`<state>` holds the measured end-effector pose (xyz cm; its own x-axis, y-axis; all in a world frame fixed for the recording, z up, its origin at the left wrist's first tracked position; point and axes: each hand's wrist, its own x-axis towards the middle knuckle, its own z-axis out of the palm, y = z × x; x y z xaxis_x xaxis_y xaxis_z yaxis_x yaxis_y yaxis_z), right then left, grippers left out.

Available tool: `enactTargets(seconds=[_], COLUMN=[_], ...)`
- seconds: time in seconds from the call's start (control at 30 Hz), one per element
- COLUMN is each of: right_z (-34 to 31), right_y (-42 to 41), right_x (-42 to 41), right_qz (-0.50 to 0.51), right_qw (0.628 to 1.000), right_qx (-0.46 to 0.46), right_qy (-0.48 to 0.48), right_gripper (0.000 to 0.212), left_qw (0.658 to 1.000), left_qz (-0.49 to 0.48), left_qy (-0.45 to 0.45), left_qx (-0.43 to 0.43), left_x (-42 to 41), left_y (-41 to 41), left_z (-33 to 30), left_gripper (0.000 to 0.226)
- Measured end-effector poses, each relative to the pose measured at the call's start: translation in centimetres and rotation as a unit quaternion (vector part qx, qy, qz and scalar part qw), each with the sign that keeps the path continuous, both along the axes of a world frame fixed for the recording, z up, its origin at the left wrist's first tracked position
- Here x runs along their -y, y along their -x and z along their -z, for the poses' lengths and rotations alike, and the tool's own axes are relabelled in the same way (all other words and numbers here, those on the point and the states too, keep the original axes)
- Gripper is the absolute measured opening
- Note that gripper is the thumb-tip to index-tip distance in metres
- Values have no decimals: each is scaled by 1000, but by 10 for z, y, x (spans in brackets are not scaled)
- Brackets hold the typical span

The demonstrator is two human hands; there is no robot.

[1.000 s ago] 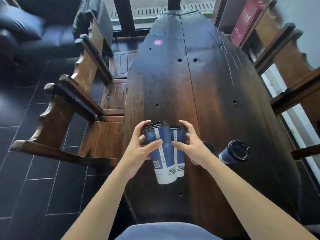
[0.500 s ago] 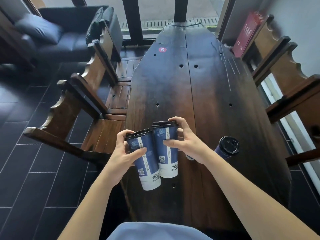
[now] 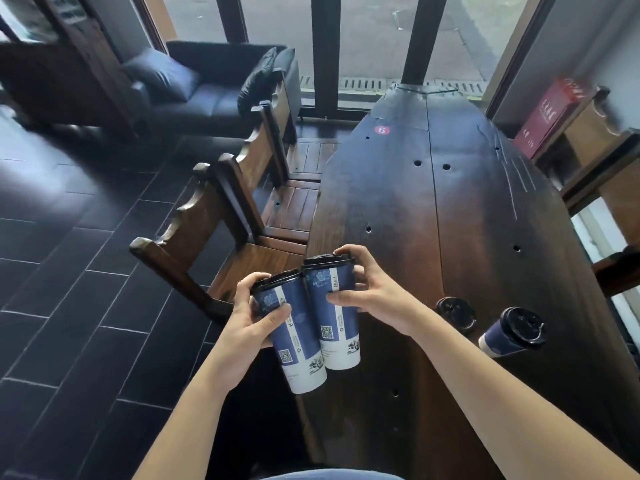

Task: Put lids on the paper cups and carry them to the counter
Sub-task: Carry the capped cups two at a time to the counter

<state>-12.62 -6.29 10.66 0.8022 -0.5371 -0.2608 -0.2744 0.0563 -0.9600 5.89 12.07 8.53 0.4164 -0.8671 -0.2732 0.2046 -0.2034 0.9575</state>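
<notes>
Blue-and-white printed cups (image 3: 320,327) with black lids (image 3: 327,260); dark brown wooden table (image 3: 460,216).

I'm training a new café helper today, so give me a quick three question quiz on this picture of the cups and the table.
1. True or false: each hand holds a lidded cup.
2. How many lidded cups stand on the table?
3. Which number is on the table's red sticker: A) 3, B) 6, C) 9?

Key:
1. True: left hand grips the left cup, right hand the right cup.
2. Two: one beside the right forearm, another further right.
3. B, on the sticker.
</notes>
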Motion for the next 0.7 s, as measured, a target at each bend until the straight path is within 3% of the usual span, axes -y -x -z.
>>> enactTargets(seconds=[0.47, 0.7], right_z=[-11, -8], right_y=[-210, -301], right_x=[-141, -205], right_qz=[-126, -250], right_qw=[992, 968], right_qx=[11, 25], right_qy=[-10, -1], right_gripper=[67, 60], left_qw=[989, 969], left_qz=[-142, -245], left_qy=[35, 19], left_qx=[5, 15], left_x=[-178, -266], left_y=[-151, -194], left_z=[-14, -13], left_gripper=[48, 45])
